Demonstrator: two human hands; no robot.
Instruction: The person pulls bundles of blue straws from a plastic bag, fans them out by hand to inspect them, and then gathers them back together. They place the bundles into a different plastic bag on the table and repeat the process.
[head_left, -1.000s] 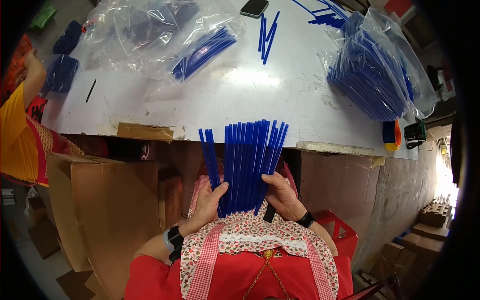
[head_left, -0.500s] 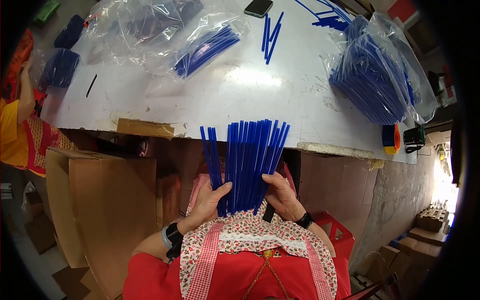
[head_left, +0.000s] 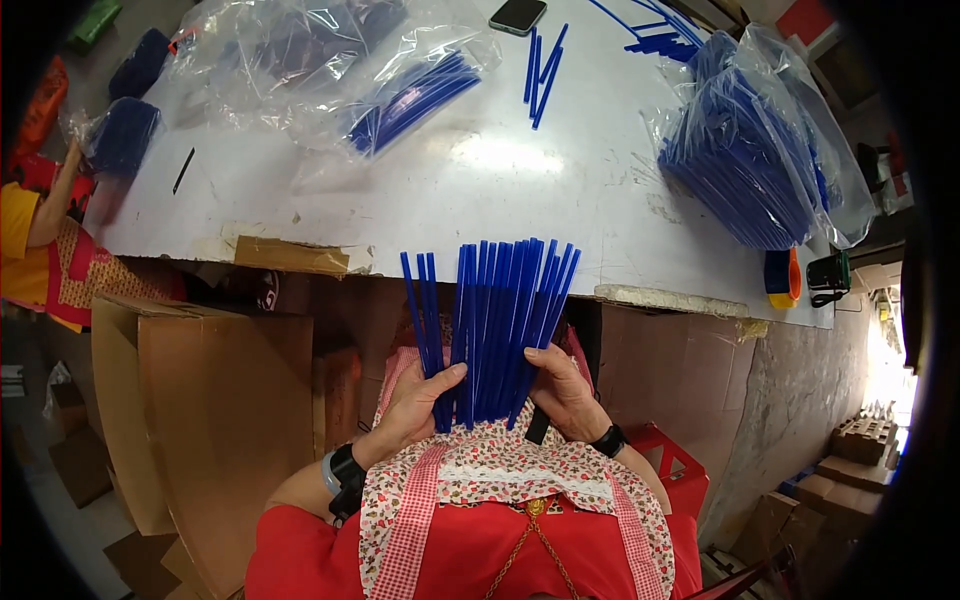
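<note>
Hands, left hand [head_left: 415, 395] and right hand [head_left: 560, 385], clasp a fanned bundle of blue sticks [head_left: 495, 325] below the table's near edge [head_left: 480, 215]. Clear plastic bags at its right edge [head_left: 760, 150] and far side [head_left: 410, 85] hold more blue sticks.

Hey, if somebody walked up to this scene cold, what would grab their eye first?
First, the fan of blue sticks at the centre, held upright over the lap by the left hand and the right hand. Next, the big clear bag of blue sticks at the right of the white table, and a smaller clear bag of blue sticks at upper centre. A brown cardboard box stands at the lower left.
</note>
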